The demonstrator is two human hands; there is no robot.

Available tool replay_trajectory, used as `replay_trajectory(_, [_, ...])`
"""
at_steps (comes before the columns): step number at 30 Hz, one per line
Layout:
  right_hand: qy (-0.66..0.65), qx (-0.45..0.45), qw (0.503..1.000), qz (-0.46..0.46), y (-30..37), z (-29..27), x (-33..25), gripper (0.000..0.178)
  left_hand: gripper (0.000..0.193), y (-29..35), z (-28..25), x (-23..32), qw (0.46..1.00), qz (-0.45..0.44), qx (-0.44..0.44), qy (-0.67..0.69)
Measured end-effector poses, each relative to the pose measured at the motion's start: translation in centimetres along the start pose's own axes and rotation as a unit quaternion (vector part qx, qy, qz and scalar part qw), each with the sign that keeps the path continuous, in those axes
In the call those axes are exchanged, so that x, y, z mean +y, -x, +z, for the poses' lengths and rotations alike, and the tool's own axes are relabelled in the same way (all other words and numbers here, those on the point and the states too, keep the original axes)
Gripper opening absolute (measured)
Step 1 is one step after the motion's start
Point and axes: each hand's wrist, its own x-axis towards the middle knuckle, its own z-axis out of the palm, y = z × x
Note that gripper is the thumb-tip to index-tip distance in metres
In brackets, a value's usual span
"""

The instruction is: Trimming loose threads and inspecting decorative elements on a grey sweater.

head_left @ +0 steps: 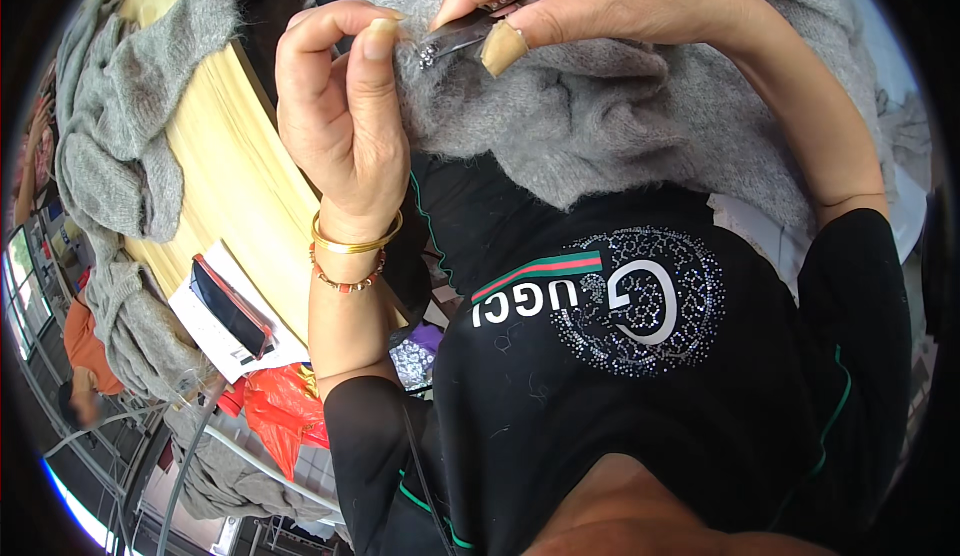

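A fuzzy grey knit garment [590, 126] is bunched in front of me at the top of the view. My left hand [345, 96] is closed at its edge, thumb and forefinger pinching the knit. Gold and beaded bracelets circle that wrist. From the right, my right hand [610, 6] grips a dark metal tool [465, 34] with a thin pointed end, perhaps thread snips; its handle is mostly hidden by the fingers. A tan wrap [503, 49] covers that thumb's tip. Small shiny beads [428, 57] sit on the knit beside the tool's point.
A pale wooden table [225, 146] runs along my left, with another grey knit piece [130, 126] draped over it. A dark phone [230, 306] lies on white paper [185, 301]. Below are a red plastic bag [280, 411] and metal rails. Another person in orange [90, 341] is farther left.
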Motion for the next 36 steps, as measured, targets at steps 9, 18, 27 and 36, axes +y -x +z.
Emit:
replay_trajectory(9, [0.064, 0.014, 0.990, -0.128, 0.0, 0.3, 0.1, 0.037, 0.014, -0.2, 0.4, 0.1, 0.998, -0.008, 0.001, 0.065])
replay_trajectory(18, [-0.190, 0.098, 0.977, 0.008, -0.6, 2.5, 1.9, 0.031, 0.012, -0.2, 1.4, -0.1, 0.986, -0.069, 0.035, 0.145])
replay_trajectory(27, [-0.203, 0.101, 0.974, -0.015, -0.7, 3.8, 3.3, 0.021, 0.013, 0.2, 2.0, 0.3, 0.977, -0.121, 0.026, 0.174])
replay_trajectory(36, [-0.142, 0.099, 0.985, 0.000, -0.3, 3.2, 2.8, 0.015, 0.024, -0.5, 0.5, -0.1, 0.988, -0.132, -0.006, 0.074])
